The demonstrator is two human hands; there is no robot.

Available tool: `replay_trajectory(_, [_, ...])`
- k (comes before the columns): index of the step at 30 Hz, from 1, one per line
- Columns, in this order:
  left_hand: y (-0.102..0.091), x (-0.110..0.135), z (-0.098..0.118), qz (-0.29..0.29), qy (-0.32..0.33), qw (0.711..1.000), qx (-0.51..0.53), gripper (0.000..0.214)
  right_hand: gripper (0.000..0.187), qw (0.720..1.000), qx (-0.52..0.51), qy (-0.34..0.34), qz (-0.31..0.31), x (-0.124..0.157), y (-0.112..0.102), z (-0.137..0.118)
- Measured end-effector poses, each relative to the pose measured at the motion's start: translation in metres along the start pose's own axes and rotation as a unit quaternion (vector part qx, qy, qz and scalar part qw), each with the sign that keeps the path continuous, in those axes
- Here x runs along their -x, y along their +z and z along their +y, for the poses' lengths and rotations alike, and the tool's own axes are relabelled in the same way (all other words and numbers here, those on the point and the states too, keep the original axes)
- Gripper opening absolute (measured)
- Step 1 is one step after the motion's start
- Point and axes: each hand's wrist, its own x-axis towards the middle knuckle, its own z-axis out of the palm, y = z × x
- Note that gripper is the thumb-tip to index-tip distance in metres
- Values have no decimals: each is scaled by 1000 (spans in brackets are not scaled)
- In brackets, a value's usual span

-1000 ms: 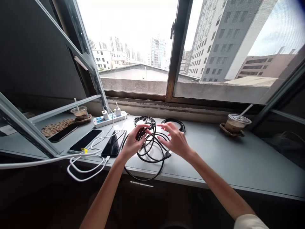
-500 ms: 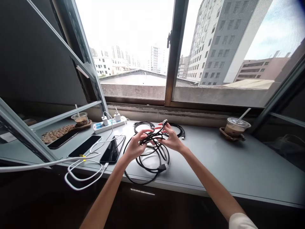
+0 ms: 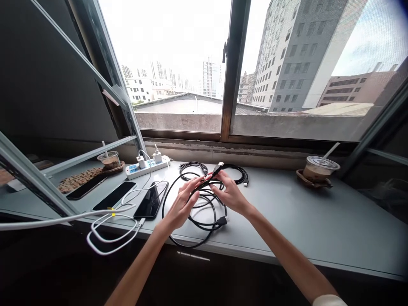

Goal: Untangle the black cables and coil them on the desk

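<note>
Between my two hands is a black cable (image 3: 206,183), with one connector end (image 3: 218,169) pointing up and away at the fingertips. My left hand (image 3: 185,200) grips the cable from the left, thumb and fingers closed about it. My right hand (image 3: 230,192) holds the same cable near the connector, its fingers partly hidden behind the strands. Loose loops of the cable (image 3: 191,246) lie on the table below the hands. The other connector (image 3: 222,220) rests on the tabletop near the front edge.
Two coiled black cables, one left (image 3: 193,163) and one right (image 3: 245,175), lie behind my hands. Leftward are two phones (image 3: 151,200) (image 3: 115,194), a white charging cable (image 3: 105,253) and a power strip (image 3: 132,171). A lidded drink cup (image 3: 320,169) stands at right.
The held strands have come closer together between my hands, and my left hand has flattened along them. The lower connector has shifted slightly right and up.
</note>
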Motion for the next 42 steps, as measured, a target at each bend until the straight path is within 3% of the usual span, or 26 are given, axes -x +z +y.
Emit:
replay_trajectory(4, [6, -4, 0, 21, -24, 999, -35, 49, 31, 998, -52, 19, 0, 7, -4, -5])
replay_trajectory(9, [22, -10, -7, 25, -58, 998, -21, 48, 33, 970, -164, 119, 137, 8, 10, 9])
replay_trajectory(12, [28, -9, -13, 33, -69, 996, -36, 46, 38, 946, -191, 196, 174, 11, 15, 22])
replay_trajectory(16, [34, -4, -15, 39, -75, 995, -53, 44, 40, 948, -177, 228, 137, 23, 11, 27])
replay_trajectory(20, [41, 3, -14, 60, -37, 992, -106, 41, 42, 953, -168, 251, 22, 37, 4, 23])
replay_trajectory(24, [42, 8, -21, 118, 41, 980, -157, 32, 48, 950, -183, 240, -84, 38, -8, 20])
replay_trajectory(26, [40, 8, -25, 127, 67, 975, -168, 34, 43, 956, -146, 228, -108, 33, -16, 19])
replay_trajectory(28, [37, 7, -27, 124, 82, 975, -163, 35, 38, 974, -59, 207, -73, 25, -22, 16])
replay_trajectory(30, [33, 5, -27, 124, 94, 977, -146, 32, 33, 986, 44, 161, 22, 15, -25, 8])
replay_trajectory(32, [30, 3, -26, 129, 111, 977, -129, 26, 31, 983, 124, 92, 95, 6, -24, -4])
replay_trajectory(33, [29, 3, -26, 129, 125, 976, -124, 24, 36, 983, 148, 54, 96, 3, -23, -10])
replay_trajectory(36, [25, 2, -28, 116, 180, 969, -124, 24, 52, 990, 141, -9, -29, -4, -13, -20])
replay_trajectory(39, [21, 3, -34, 97, 214, 960, -150, 30, 35, 983, 66, 46, -164, -6, -2, -16])
replay_trajectory(42, [17, 5, -40, 81, 233, 951, -184, 35, 38, 976, -11, 115, -183, -5, 2, -4])
